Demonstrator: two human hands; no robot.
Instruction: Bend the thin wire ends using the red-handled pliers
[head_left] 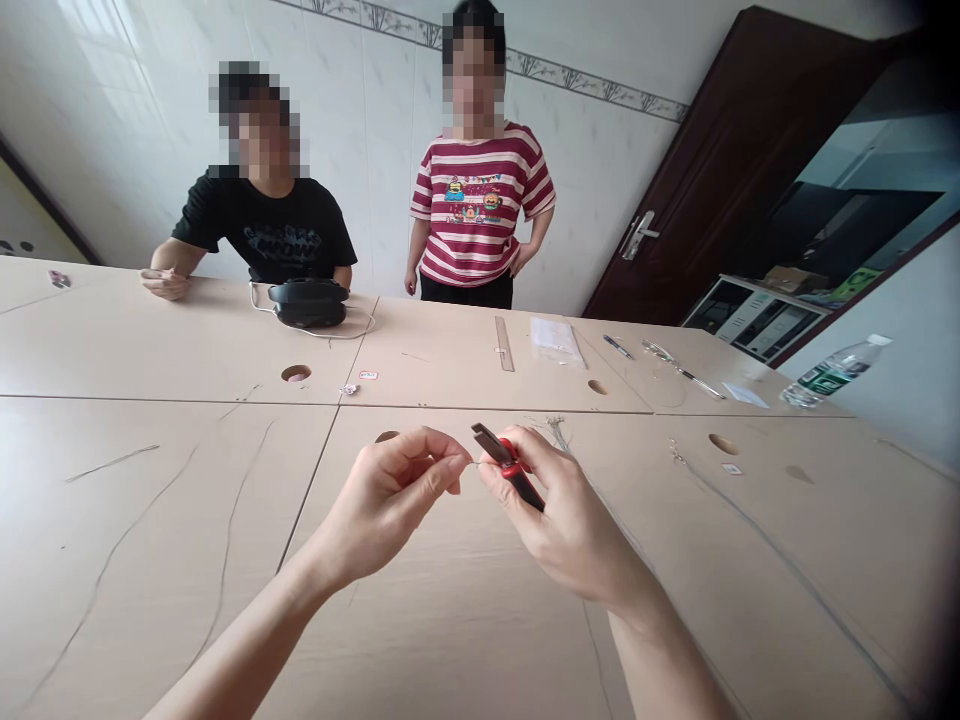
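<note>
My left hand [397, 495] is closed in a pinch at the centre, with a thin wire [475, 463] between thumb and forefinger. The wire spans the small gap to my right hand [566, 520], whose fingertips meet its other side. Wrapped in my right hand are pliers [523, 484] with red and black handles. Their dark jaws point up and left, slightly apart, above the wire. Behind my right hand, a bundle of thin wires [556, 430] lies on the table [420, 640].
A person in black [285, 230] sits across the table near a black headset [307, 302]; another person [480, 210] stands beside. A ruler [503, 344], plastic packet [556, 341], pen [618, 347] and bottle [836, 372] lie farther back. Long wires [795, 565] cross the right side.
</note>
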